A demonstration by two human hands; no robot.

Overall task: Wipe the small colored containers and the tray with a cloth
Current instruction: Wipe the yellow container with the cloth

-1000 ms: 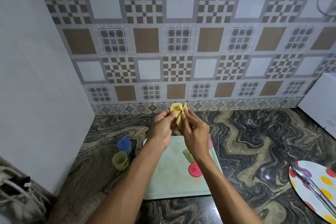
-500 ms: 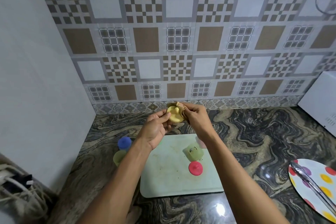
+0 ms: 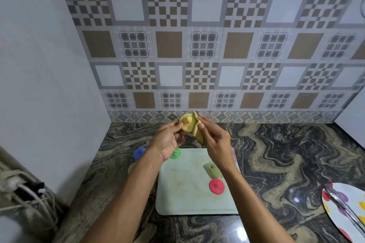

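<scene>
I hold a small round yellow container (image 3: 186, 123) up above the far end of the pale green tray (image 3: 185, 197). My left hand (image 3: 167, 141) grips it from the left. My right hand (image 3: 215, 141) presses a yellow cloth (image 3: 198, 133) against its right side. On the tray lie a red lid (image 3: 216, 186), a pale green container (image 3: 212, 169) on its side and a green piece (image 3: 175, 153) at the far left corner. A blue container (image 3: 139, 153) and a yellow-green cup (image 3: 132, 167) stand on the counter left of the tray, partly behind my left forearm.
A dark marbled counter (image 3: 276, 154) ends at a tiled back wall and a white side wall on the left. A polka-dot plate (image 3: 335, 215) with metal tongs (image 3: 344, 206) lies at the right. A white appliance (image 3: 353, 122) stands far right. Cables (image 3: 21, 193) hang at the lower left.
The cloth has shifted from over the yellow container to its right side, and both hands have turned slightly around it. The green piece on the tray's far corner has come into view.
</scene>
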